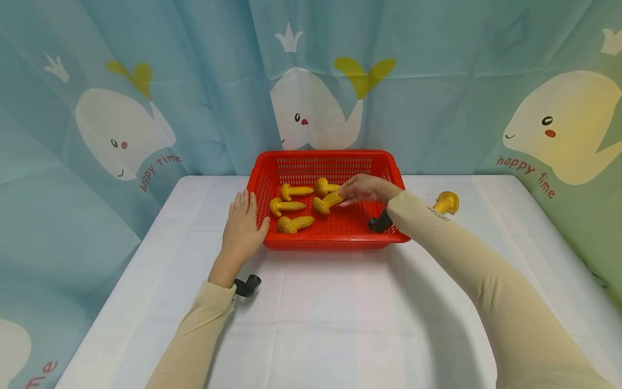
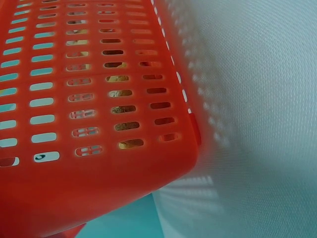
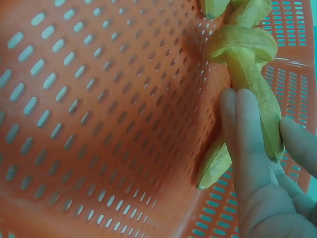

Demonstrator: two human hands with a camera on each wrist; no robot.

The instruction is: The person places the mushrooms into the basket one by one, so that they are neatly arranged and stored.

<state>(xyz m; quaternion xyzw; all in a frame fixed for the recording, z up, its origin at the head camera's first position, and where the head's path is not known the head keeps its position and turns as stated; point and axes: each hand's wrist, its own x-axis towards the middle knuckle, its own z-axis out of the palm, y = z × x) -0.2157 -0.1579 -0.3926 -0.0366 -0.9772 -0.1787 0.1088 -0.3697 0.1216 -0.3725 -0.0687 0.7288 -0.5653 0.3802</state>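
Note:
A red plastic basket point(image 1: 335, 236) holds several yellow toy mushrooms, among them one mushroom point(image 1: 295, 224) near its front left. Inside it, my right hand point(image 1: 365, 189) pinches a mushroom point(image 1: 328, 202) by the stem, with the cap pointing left. The right wrist view shows that mushroom's stem point(image 3: 257, 89) between thumb and fingers, above another mushroom point(image 3: 215, 166). At the basket's left end my left hand point(image 1: 243, 229) rests against the rim with fingers extended. In the left wrist view only the slotted basket wall point(image 2: 99, 183) shows, without the hand.
One more yellow mushroom point(image 1: 447, 202) lies on the white tabletop point(image 1: 330, 324) to the right of the basket, partly behind the right sleeve point(image 1: 457, 243). A blue curtain point(image 1: 214, 81) with whale prints hangs right behind the table.

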